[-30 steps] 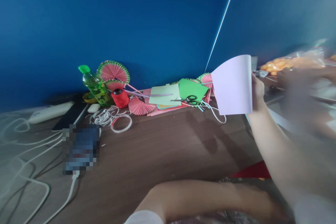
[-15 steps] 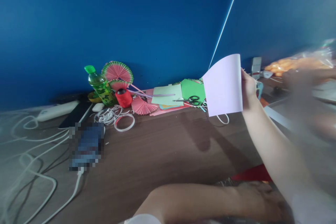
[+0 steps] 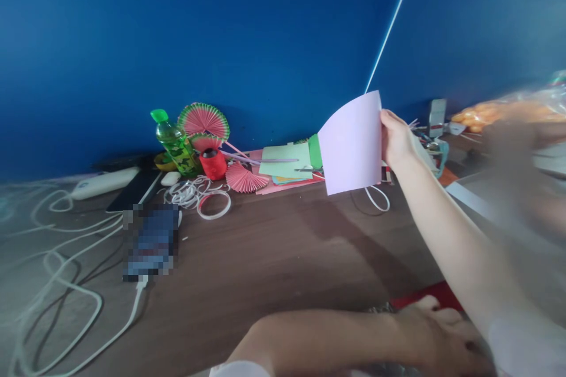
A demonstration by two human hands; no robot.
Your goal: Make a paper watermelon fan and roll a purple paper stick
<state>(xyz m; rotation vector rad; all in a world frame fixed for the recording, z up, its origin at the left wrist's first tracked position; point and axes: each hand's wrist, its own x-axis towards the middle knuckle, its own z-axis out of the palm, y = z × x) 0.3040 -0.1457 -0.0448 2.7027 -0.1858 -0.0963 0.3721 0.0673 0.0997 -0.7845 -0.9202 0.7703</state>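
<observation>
My right hand (image 3: 395, 138) is raised above the table with a lilac sheet of paper (image 3: 351, 147) pinched at its right edge. The sheet is upright and curves slightly. Low in the view, my left arm reaches across to the right. My left hand (image 3: 446, 333) has its fingers curled beside a red item (image 3: 427, 294) at the table's near side; whatever the fingers hold is hidden. Behind the lilac sheet lie a pale green sheet (image 3: 280, 159), a green sheet (image 3: 315, 152) and part of a pair of scissors (image 3: 304, 169).
Pleated pink paper fans (image 3: 204, 121), a green bottle (image 3: 174, 144), a red spool (image 3: 213, 164) and a white tape ring (image 3: 214, 205) stand along the wall. Left are a phone (image 3: 152, 241) and white cables (image 3: 95, 300). An orange-filled plastic bag (image 3: 495, 115) sits at right; a blurred person is near it.
My right hand has carried the lilac sheet leftward, covering the scissors' handles and more of the green sheet. My left hand has shifted slightly, showing more of its fingers. The view has turned slightly left.
</observation>
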